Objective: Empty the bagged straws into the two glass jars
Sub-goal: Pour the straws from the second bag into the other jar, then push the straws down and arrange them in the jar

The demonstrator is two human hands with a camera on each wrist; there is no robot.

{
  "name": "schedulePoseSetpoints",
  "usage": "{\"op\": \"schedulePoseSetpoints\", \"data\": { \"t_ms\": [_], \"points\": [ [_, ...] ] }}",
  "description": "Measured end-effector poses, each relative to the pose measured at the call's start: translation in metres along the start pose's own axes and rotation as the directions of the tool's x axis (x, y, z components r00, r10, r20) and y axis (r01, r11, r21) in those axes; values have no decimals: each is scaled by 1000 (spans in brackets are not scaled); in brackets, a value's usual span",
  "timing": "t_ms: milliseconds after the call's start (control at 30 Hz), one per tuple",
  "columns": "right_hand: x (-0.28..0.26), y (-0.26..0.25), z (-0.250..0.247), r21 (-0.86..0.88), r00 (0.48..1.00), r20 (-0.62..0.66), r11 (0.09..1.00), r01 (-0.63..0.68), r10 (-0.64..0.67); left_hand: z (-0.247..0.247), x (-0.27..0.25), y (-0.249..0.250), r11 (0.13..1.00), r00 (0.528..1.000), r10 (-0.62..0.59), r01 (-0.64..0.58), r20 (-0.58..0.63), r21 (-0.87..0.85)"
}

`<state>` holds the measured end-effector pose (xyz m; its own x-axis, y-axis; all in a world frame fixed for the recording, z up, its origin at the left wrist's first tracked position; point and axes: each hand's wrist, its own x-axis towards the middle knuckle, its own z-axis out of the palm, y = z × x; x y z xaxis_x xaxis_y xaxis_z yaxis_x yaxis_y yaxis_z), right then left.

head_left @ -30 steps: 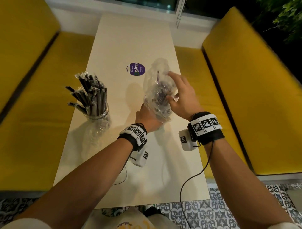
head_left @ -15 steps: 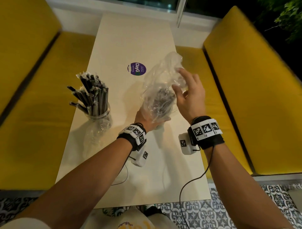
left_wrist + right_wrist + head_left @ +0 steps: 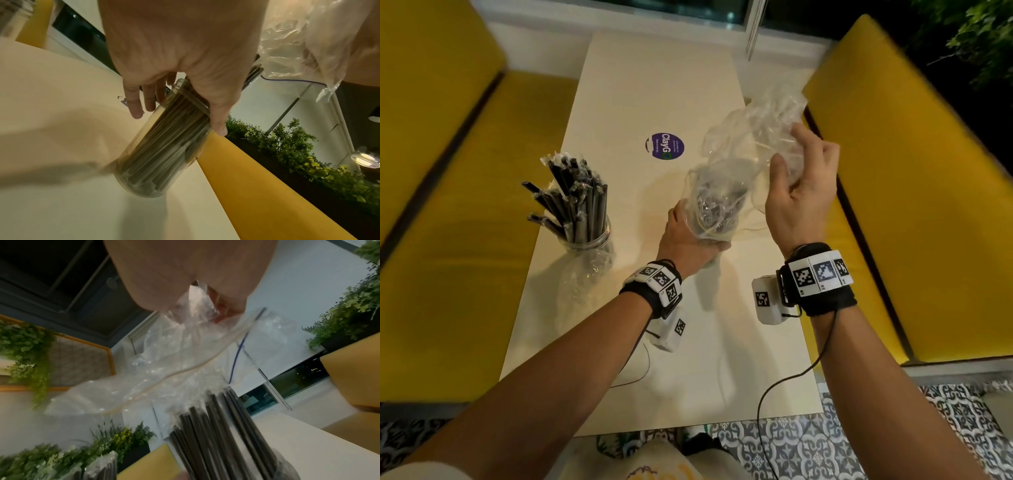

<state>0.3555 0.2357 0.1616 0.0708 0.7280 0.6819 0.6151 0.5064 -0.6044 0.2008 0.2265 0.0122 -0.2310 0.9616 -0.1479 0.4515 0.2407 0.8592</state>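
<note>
On the pale table [image 3: 654,85] a glass jar [image 3: 589,240] at the left stands packed with dark wrapped straws [image 3: 575,195]. My left hand [image 3: 688,236] grips the second glass jar [image 3: 164,146] near its rim; the jar is tilted and full of dark straws [image 3: 160,142]. My right hand [image 3: 798,185] pinches the clear plastic bag [image 3: 750,144] and holds it up and to the right, its open mouth still draped over the straw tops [image 3: 715,202]. From the right wrist, that hand [image 3: 205,308] grips the bag [image 3: 185,345] above the straws [image 3: 216,426].
A crumpled clear bag [image 3: 582,284] lies against the left jar on its near side. A round purple sticker [image 3: 665,146] marks the table's middle. Yellow benches [image 3: 448,240] [image 3: 911,205] flank the table. Wrist cables trail over the near table edge.
My right hand has lifted the bag up and rightward, sliding it off the straws. My left hand has stayed on the jar.
</note>
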Motion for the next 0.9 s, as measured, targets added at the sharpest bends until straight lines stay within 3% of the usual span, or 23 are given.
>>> {"op": "schedulePoseSetpoints", "data": {
  "t_ms": [167, 233, 333, 433, 533, 633, 733, 833, 900],
  "points": [
    [3, -11, -19, 137, 980, -191, 990, -24, 50, -20, -31, 13, 996, 996, 89, -89, -3, 2],
    [-2, -13, -27, 247, 972, -219, 968, -32, 88, -30, -46, 12, 987, 982, 132, -142, -133, -72],
    [-21, -17, -40, 357, 964, -261, 933, 41, 57, -44, -68, 14, 932, 881, 229, -322, -414, -169],
    [-56, -19, -47, 367, 969, -244, 929, 55, 39, -57, -95, 23, 835, 837, 264, -446, -479, -321],
    [-103, -11, -39, 317, 991, -114, 948, -31, 71, -63, -121, 24, 769, 843, 376, -516, -386, -378],
    [-157, 1, -20, 256, 955, 133, 922, -290, 264, -53, -134, 3, 848, 906, 405, -422, -121, -321],
    [-196, 15, -4, 132, 814, 374, 843, -522, 445, -31, -132, -31, 965, 961, 254, -243, 111, -102],
    [-213, 24, 5, 42, 644, 546, 751, -659, 535, -15, -124, -57, 991, 978, 105, -118, 180, 61],
    [-217, 28, 6, -17, 619, 596, 778, -628, 512, -9, -118, -63, 991, 984, 75, -91, 160, 94]
  ]
}}
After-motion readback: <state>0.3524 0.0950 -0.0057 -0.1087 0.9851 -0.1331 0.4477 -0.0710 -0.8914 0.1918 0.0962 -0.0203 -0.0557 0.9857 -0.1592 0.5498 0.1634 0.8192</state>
